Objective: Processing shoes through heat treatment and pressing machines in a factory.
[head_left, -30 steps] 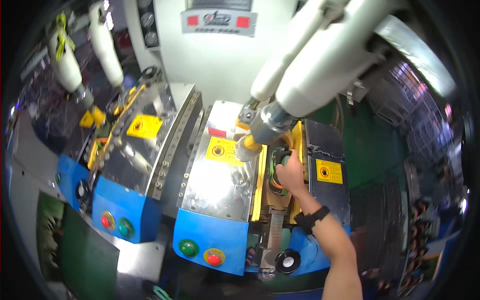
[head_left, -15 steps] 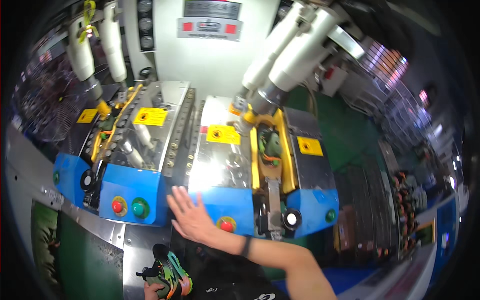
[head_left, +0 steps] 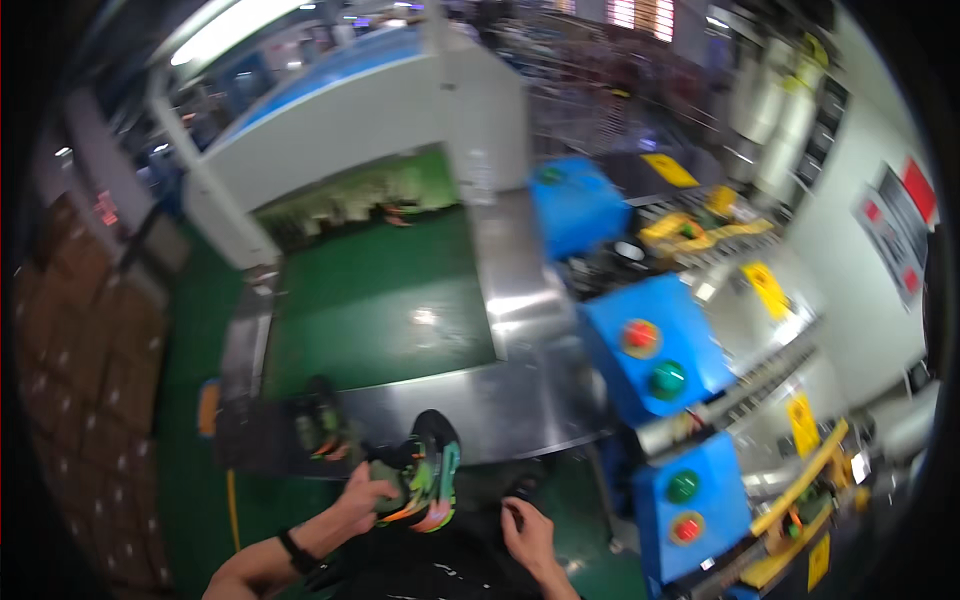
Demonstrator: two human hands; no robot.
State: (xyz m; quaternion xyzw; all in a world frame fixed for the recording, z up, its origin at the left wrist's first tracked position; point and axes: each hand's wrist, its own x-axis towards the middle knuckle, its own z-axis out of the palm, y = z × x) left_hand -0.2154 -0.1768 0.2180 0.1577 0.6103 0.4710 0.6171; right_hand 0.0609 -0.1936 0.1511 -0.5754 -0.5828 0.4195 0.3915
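Half a second ago the right hand (head_left: 530, 540) was spread in front of the machine's blue control panels (head_left: 655, 345), and now the view has swung round to the green belt (head_left: 385, 310), with those panels off to its right. From where I stand, the shoe (head_left: 438, 475) has come up into plain sight, just this side of the belt's near edge; a moment back it was low in the view, partly cut off. The left hand (head_left: 365, 500) is closed firmly about its heel end, toe pointing away toward the belt, though I can't tell whether the sole touches the steel tabletop (head_left: 540, 400) framing the belt. The right hand has dropped well clear of the panels to a spot nearer than the belt and right of the shoe, its fingers loosely curled with a gap to the thumb and nothing that I can make out between them. A second shoe (head_left: 322, 425), blurred, is at the belt's near left corner. The yellow clamp bars (head_left: 800, 480), right of the belt, have neither hand at them, so I'd judge the handling has shifted from machine to belt side.
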